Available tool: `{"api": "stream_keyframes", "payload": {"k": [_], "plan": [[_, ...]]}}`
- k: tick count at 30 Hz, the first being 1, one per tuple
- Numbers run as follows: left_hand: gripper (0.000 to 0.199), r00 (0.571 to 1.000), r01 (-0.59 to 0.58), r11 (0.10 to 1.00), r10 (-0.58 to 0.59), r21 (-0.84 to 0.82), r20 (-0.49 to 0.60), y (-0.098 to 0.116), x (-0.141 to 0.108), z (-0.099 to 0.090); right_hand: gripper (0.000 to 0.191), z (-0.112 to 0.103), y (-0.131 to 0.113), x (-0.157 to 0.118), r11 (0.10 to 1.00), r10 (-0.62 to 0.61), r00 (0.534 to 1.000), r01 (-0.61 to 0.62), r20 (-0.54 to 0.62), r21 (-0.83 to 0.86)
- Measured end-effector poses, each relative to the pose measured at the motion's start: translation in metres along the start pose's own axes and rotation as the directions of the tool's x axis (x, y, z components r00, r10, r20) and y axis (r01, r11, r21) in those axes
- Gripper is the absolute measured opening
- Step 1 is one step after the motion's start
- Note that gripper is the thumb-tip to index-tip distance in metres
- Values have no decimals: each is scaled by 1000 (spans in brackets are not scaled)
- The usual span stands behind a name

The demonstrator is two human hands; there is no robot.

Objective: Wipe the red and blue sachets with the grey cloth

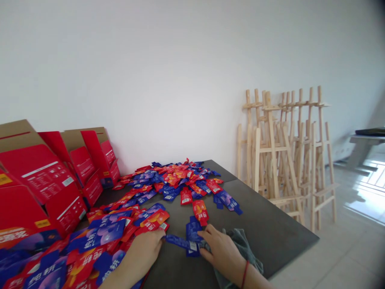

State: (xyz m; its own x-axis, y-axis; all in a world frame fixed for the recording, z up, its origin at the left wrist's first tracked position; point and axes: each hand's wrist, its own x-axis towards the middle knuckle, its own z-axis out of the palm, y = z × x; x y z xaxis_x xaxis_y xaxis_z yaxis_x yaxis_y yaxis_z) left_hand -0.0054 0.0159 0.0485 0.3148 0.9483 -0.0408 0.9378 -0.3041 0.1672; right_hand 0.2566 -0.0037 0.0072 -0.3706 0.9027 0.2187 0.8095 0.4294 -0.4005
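Observation:
My left hand (149,248) pinches one end of a narrow blue packet (178,241), which is held stretched across the dark tabletop. At its other end my right hand (221,249) has its fingers closed around a grey-green cloth (242,245), pressed to the packet. A second blue pouch (194,226) lies flat beneath, partly covered by the held packet and my right fingers. Just beyond it a red pouch (200,212) rests on the table. By my left wrist spreads a heap of blue and red pouches (100,235).
Another pile of red and blue pouches (177,176) covers the table's far end. Open red cartons (39,180) stand along the left. To the right, wooden easels (273,152) lean near the white wall, beyond the table edge (288,224).

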Motion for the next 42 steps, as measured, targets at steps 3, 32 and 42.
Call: {"api": "stream_keyframes", "payload": {"k": [3,32,42], "plan": [[27,994,101,988,-104,-121,-21,-12,-12,-7,43,7,-5,0,998,-40,998,41,43,-43],[13,898,302,588,88,-750,430,43,25,87,10,43,-16,18,980,21,997,-35,-74,-198],[2,874,380,622,1,-684,486,35,25,87,11,13,40,19,952,193,975,-213,-109,-221]]}}
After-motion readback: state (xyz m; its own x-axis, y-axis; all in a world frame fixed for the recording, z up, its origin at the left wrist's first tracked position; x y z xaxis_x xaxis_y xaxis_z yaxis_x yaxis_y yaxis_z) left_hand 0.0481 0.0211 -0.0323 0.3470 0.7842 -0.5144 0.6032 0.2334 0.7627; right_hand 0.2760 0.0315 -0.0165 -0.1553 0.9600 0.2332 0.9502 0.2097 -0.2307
